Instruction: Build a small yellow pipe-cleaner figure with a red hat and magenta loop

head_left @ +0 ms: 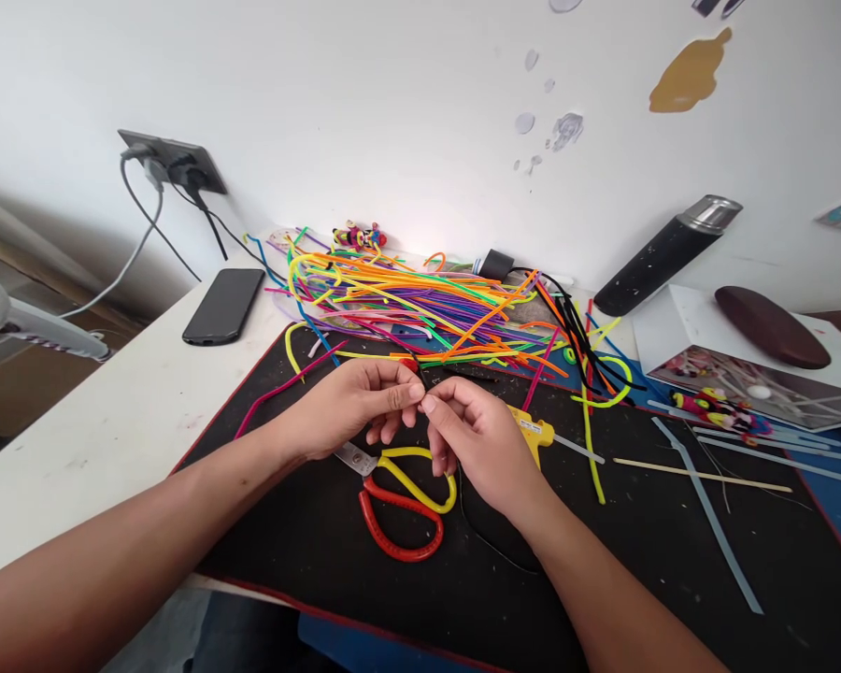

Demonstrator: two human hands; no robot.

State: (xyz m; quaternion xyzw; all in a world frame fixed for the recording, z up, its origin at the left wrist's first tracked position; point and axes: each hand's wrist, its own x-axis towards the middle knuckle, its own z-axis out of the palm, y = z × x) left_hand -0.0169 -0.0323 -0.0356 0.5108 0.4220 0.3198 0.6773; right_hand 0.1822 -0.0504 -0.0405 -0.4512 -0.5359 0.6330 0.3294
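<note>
Scissors (401,499) lie just below the grip of left hand (364,402) and right hand (477,437).

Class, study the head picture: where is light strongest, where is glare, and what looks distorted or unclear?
Head view: the wall is brightest above the pipe cleaners, greyer lower left; head view: the cap of the flask glints; head view: the flask's outward lean may be partly wide-lens stretch; head view: whatever is between the left hand and right hand is too small to tell.
</note>
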